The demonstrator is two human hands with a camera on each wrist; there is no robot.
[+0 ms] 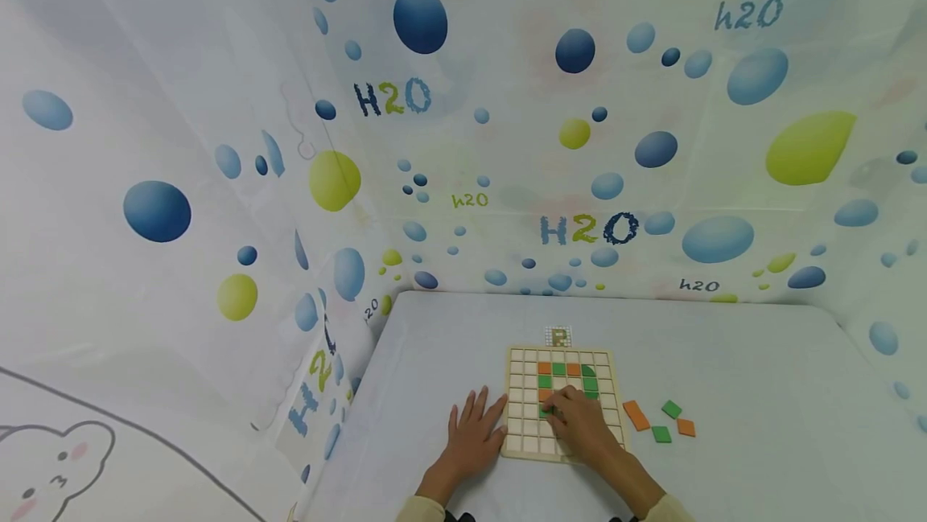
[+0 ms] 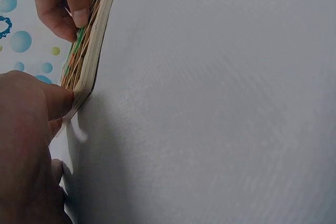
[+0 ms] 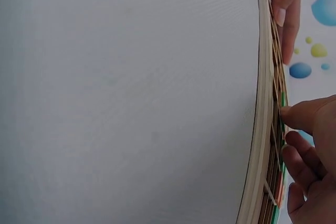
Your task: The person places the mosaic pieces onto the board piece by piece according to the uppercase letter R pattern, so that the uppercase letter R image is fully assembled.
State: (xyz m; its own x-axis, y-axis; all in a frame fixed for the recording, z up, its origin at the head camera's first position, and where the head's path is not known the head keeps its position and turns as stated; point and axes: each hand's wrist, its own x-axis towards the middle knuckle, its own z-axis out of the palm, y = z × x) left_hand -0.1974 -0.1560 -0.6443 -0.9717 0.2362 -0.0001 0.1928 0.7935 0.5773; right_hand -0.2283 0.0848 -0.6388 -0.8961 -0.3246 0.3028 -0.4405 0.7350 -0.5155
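A wooden grid board lies on the white table, with orange and green tiles set in some of its squares. My left hand rests beside the board's left edge, fingers spread, thumb right at the frame; in the left wrist view the thumb touches the board's corner. Over the middle of the board, my right hand pinches a green square tile at the lower end of the left column of tiles. In the right wrist view its thumb and bent fingertips are at the tile edges. The palm hides part of the grid.
Right of the board lie loose pieces: an orange rectangle, an orange square and two green pieces. A small pattern card sits just behind the board. A curtain with printed bubbles rises around the table.
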